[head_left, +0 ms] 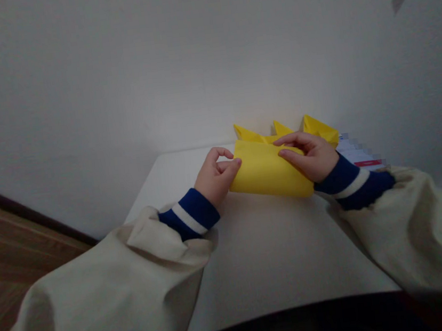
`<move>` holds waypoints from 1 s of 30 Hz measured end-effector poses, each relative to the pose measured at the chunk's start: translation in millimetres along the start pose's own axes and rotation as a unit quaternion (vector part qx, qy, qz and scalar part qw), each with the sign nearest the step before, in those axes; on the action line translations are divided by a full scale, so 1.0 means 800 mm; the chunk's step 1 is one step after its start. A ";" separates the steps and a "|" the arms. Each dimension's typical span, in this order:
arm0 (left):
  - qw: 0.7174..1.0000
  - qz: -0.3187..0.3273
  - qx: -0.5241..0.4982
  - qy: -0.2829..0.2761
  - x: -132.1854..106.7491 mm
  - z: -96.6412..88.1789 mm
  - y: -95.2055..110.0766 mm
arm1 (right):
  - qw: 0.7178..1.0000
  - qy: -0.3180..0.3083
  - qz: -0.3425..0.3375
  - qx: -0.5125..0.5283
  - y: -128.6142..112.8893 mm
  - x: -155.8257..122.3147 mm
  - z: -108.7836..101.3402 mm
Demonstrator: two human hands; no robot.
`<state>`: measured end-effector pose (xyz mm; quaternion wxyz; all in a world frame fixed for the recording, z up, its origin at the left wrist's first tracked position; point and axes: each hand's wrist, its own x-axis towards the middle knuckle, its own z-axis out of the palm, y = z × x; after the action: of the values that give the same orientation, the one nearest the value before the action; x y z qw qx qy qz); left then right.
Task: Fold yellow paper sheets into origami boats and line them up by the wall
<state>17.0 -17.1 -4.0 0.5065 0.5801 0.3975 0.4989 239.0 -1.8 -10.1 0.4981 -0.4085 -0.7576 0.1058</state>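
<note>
A folded sheet of yellow paper [266, 173] is held just above a white table [255, 247], close to the far edge. My left hand [215, 177] pinches its left edge between thumb and fingers. My right hand [310, 155] grips its upper right part, fingers lying across the fold. Behind the sheet stand pointed yellow folded paper pieces [319, 127], partly hidden by the sheet and my right hand.
The table stands against a plain white wall [154, 77]. A blurred white item with a red stripe [359, 156] lies at the table's right, behind my right wrist. Brown wooden floor [9, 250] shows at the left.
</note>
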 end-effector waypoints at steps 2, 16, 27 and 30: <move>1.000 0.010 0.012 0.008 0.000 0.001 0.002 | 0.999 -0.011 -0.035 -0.019 -0.007 0.001 -0.001; 0.999 0.035 0.020 -0.014 0.006 0.001 -0.003 | 0.988 -0.034 -0.109 -0.105 -0.016 0.001 -0.004; 0.976 0.133 0.170 -0.003 0.005 -0.005 -0.003 | 0.985 -0.031 -0.136 -0.103 -0.017 0.003 -0.004; 0.983 0.114 0.146 0.000 0.001 -0.002 -0.001 | 0.986 -0.034 -0.131 -0.097 -0.016 0.002 -0.004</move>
<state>15.6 -15.8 -4.8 0.3560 0.6892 0.3979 0.4898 234.8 -9.4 0.1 0.4392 -0.3483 -0.8278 -0.0202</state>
